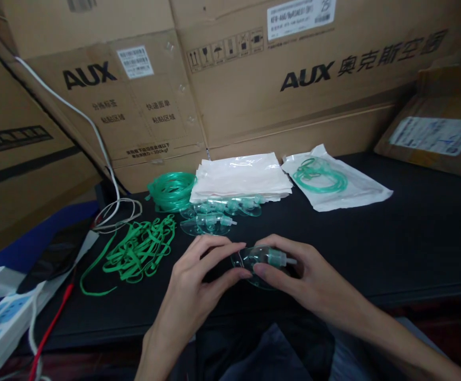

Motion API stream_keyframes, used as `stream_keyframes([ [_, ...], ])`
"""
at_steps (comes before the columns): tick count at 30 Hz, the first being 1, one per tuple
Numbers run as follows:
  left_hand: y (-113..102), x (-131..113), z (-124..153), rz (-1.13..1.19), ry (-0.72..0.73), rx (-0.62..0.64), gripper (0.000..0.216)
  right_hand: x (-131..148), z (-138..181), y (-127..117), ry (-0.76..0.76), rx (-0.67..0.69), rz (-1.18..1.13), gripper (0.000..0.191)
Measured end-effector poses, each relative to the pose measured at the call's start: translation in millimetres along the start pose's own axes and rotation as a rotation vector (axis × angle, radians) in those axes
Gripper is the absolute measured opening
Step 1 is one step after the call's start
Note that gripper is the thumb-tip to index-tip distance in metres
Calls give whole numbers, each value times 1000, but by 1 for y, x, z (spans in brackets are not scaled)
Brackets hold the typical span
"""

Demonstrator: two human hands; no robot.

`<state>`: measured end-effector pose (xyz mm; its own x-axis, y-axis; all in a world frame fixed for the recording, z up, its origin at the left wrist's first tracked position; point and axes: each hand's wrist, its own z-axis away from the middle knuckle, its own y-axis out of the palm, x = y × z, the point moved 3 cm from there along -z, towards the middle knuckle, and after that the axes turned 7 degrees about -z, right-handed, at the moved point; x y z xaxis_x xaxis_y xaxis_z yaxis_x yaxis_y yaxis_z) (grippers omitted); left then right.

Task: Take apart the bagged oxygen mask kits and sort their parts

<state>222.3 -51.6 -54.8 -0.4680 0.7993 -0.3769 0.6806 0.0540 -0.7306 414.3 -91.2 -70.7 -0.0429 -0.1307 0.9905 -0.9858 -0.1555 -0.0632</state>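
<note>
A clear, green-tinted oxygen mask [260, 256] is held between both hands near the table's front edge, its pale connector pointing right. My left hand [204, 272] pinches the mask's narrow left end between thumb and fingers. Around the wider part, my right hand [297, 267] grips with the thumb in front and the fingers behind. Behind my hands lie more masks [210, 222], several of them in a row. To their left is a tangled heap of green elastic straps [141, 251], one strand trailing toward the front.
A coil of green tubing [171, 190] sits beside a stack of white pouches [242, 177]. Another tubing coil [320, 177] lies on a single pouch [357, 193] at right. Large cardboard boxes [238, 111] wall off the back. Cables and a power strip [6, 328] occupy the left.
</note>
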Motion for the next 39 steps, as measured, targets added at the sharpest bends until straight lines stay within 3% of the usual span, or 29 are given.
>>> stream_keyframes([
  [11,1,0,1,-6,-2,-5,29,-2,-1,0,-18,15,13,18],
  [25,-2,3,4,102,-128,17,23,5,1,1,-74,64,19,15],
  [30,-2,7,2,178,-352,-53,13,6,1,1,-121,61,38,18],
  [33,0,6,2,231,-551,-57,25,6,1,1,-141,24,48,21],
  [39,13,-6,0,404,-670,5,42,4,1,1,-173,-42,29,20],
])
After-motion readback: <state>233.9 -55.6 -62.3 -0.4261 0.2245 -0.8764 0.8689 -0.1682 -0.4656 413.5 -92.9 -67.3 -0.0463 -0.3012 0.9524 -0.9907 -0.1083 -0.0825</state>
